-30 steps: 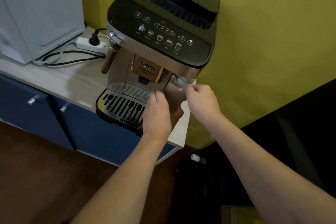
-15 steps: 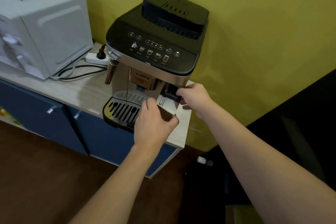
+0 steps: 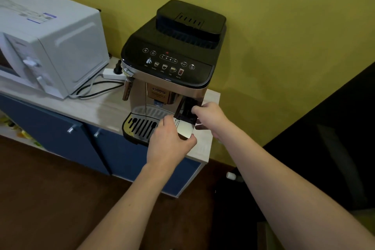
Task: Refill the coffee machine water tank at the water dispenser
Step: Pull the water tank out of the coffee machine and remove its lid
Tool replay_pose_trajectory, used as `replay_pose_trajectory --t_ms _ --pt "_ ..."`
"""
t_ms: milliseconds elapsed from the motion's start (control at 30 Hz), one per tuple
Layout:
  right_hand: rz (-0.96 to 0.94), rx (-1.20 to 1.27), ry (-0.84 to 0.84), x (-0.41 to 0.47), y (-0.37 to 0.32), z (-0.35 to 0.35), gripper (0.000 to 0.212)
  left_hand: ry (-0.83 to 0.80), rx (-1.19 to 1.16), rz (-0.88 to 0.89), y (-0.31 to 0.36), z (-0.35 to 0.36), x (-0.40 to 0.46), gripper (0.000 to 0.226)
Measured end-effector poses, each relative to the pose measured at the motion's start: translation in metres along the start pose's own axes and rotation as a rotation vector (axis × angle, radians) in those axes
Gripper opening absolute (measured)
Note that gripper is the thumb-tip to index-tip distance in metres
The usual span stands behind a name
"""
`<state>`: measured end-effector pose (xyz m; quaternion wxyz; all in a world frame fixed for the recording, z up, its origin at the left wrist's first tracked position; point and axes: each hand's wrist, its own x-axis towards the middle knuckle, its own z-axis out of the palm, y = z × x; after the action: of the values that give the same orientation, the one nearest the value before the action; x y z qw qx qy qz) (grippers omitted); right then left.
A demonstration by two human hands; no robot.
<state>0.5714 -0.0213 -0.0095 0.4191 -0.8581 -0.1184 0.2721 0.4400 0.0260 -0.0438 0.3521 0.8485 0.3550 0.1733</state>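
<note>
A black and silver coffee machine (image 3: pixel 172 63) stands on a light wooden counter (image 3: pixel 101 107) against the yellow wall. Its water tank (image 3: pixel 185 128), with a silver front panel and dark top, juts forward out of the machine's right front side. My left hand (image 3: pixel 170 140) grips the tank's lower front from the left, thumb under the panel's corner. My right hand (image 3: pixel 211 116) holds the tank's top right edge, fingers curled over the dark part. How much water is inside is hidden. No water dispenser is in view.
A white microwave (image 3: pixel 50 46) sits at the left on the counter, with a power strip (image 3: pixel 113 74) and cables between it and the machine. Blue cabinet doors (image 3: pixel 60 134) are below. A dark object (image 3: pixel 324 158) fills the right. The floor is brown wood.
The tank has slid forward out of the machine in both hands. The view has pulled back, showing more of the microwave and counter.
</note>
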Motion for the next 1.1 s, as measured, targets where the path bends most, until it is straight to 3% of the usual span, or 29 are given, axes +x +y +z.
replay_pose_trajectory --t_ms 533,633,733,967,1100 --pt "-0.055 -0.049 0.029 -0.022 0.001 0.008 0.01 -0.07 0.009 -0.009 -0.008 -0.014 -0.026 0.063" --pt "-0.062 -0.034 0.029 -0.032 0.006 0.011 0.018 -0.089 0.021 -0.005 -0.012 -0.017 -0.035 0.07" --pt "-0.066 -0.028 0.028 -0.044 0.013 0.015 0.019 -0.129 0.055 0.009 -0.017 -0.022 -0.044 0.082" --pt "-0.095 -0.034 0.003 -0.078 0.035 0.016 0.008 -0.197 0.109 0.072 -0.018 -0.039 -0.078 0.075" --pt "-0.093 -0.056 0.009 -0.091 0.047 0.005 0.017 -0.186 0.164 0.13 -0.007 -0.042 -0.095 0.075"
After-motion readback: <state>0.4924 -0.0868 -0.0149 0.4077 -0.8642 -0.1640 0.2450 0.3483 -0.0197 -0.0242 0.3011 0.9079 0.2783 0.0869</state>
